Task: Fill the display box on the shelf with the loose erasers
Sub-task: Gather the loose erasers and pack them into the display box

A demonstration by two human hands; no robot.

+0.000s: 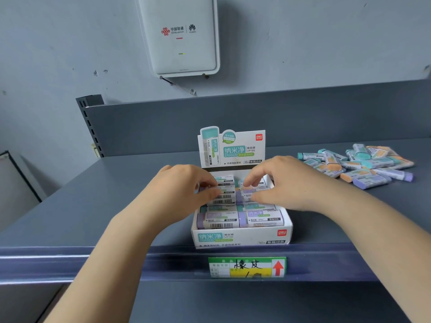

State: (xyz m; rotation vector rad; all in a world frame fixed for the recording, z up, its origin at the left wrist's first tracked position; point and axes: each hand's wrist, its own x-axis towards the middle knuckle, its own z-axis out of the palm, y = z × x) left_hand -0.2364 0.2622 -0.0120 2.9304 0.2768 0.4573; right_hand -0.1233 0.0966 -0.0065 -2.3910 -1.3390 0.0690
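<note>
**Both hands bedding erasers into the box**

Forearms come in nearest us, from the bottom corners, meeting over the middle of the shelf [93, 194]. We keep the box [241, 237] at the shelf's front lip, just above the price tag [247, 266], so it faces the aisle with its header card upright at the back.

Our left hand [184, 192] and right hand [282, 183] each curl fingers onto erasers [224, 191] in the rear rows, probably to press them level. Packed erasers lie flat, long axis running left to right, in 2 columns. We cannot tell whether the hands are gripping or merely pressing.

Off to the right, well apart, the pile [363, 165] of loose erasers lies at mixed angles, so the job looks partly done.
</note>
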